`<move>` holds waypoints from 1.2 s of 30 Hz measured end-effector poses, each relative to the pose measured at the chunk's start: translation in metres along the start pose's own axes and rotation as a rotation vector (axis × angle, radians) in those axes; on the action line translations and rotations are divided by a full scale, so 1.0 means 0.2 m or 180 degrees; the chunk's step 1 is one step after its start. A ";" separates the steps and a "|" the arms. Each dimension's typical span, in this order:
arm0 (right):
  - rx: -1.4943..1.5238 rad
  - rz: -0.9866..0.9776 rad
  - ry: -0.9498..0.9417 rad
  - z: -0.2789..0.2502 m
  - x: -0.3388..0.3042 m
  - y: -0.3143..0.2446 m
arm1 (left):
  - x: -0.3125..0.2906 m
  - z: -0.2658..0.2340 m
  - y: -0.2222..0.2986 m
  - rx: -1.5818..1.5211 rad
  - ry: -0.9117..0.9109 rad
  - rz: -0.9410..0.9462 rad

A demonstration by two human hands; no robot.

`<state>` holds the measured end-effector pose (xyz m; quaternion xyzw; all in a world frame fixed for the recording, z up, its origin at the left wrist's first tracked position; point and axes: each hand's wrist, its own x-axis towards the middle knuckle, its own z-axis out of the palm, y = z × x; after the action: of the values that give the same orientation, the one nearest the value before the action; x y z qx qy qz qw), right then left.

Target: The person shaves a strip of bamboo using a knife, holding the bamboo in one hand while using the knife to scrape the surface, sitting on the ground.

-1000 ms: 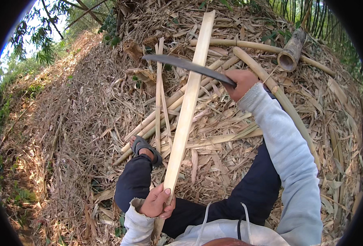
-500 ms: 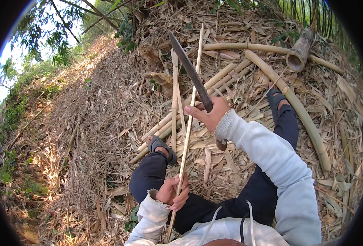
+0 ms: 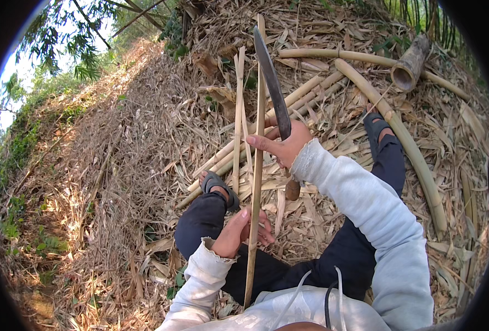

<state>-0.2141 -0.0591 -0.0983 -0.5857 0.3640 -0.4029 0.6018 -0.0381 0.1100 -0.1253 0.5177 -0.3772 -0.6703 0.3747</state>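
Note:
My right hand (image 3: 286, 144) is closed round a machete (image 3: 273, 83), its dark blade pointing up and away and its rounded wooden butt (image 3: 292, 190) below the wrist. The thumb of that hand also presses on a long pale bamboo strip (image 3: 257, 182), which runs beside the blade and down toward my lap. Lower on the strip, my left hand (image 3: 239, 231) has its fingers loosened and apart behind it, the thumb along the near side. Whether the palm touches the strip I cannot tell.
Split bamboo strips (image 3: 238, 121) lean near a cut stump (image 3: 219, 96). Several bamboo poles (image 3: 222, 157) lie beyond my feet, and a long curved pole (image 3: 415, 154) lies on the right. A thick hollow bamboo piece (image 3: 407, 71) rests at the far right. Dry leaves cover the slope.
The bamboo strip has turned to show a wider face and has shifted up and right. My left hand has loosened its grip and moved up. The machete blade has swung right, more upright.

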 end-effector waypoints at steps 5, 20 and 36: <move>0.0068 -0.0020 0.0070 0.02 0.00 -0.01 | 0.09 0.04 0.14 0.0139 -0.0218 0.0015; -0.2628 -0.1131 -0.0497 0.06 -0.07 0.12 | 0.11 0.01 0.11 -0.0032 0.0918 0.0492; -0.3677 -0.1839 -0.1007 0.09 -0.10 0.10 | 0.09 -0.07 0.01 0.2342 0.1816 0.1509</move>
<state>-0.2047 -0.0347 -0.1189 -0.9402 0.2570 -0.1974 0.1051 -0.0283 0.0907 -0.1328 0.6776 -0.5775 -0.2225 0.3973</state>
